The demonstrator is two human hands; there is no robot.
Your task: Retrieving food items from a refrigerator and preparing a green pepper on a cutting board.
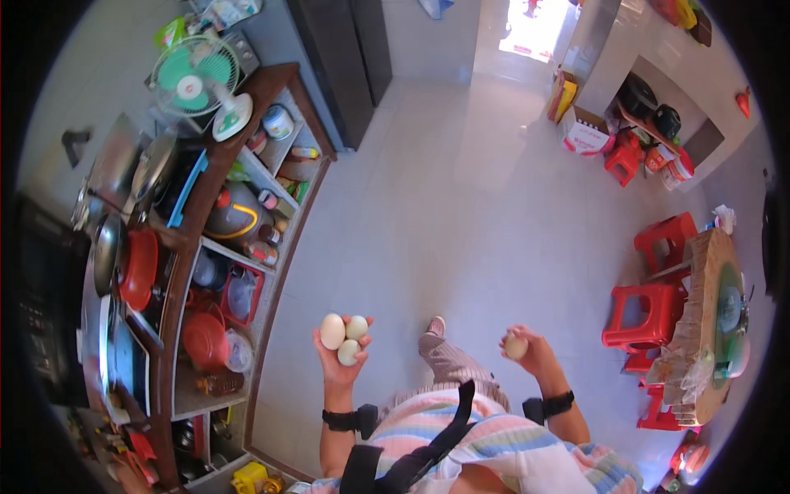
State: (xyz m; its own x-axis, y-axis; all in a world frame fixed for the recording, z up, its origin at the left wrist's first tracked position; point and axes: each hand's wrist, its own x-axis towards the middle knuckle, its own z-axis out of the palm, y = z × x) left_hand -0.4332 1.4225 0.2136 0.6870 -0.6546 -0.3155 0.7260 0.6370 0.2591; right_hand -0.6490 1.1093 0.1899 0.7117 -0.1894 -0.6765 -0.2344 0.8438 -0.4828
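My left hand [344, 358] is palm up with several pale eggs in it: a larger cream egg [332, 331] on the left and two smaller greenish-white ones, the upper [356, 328] and the lower [349, 352], beside it. The fingers curl around their right side. To the right of my body, my right hand [526, 351] holds one pale egg [516, 347] in its fingers. The hands are well apart, both above the tiled floor [426, 216]. A black band is strapped on each wrist.
Along the left runs a kitchen counter [185, 265] with open shelves, pans and a green fan [191, 80]. At right stand red plastic stools [642, 316] beside a round table [703, 272]. A cardboard box [583, 131] stands by the far right wall, near a dark refrigerator [339, 62] across the room.
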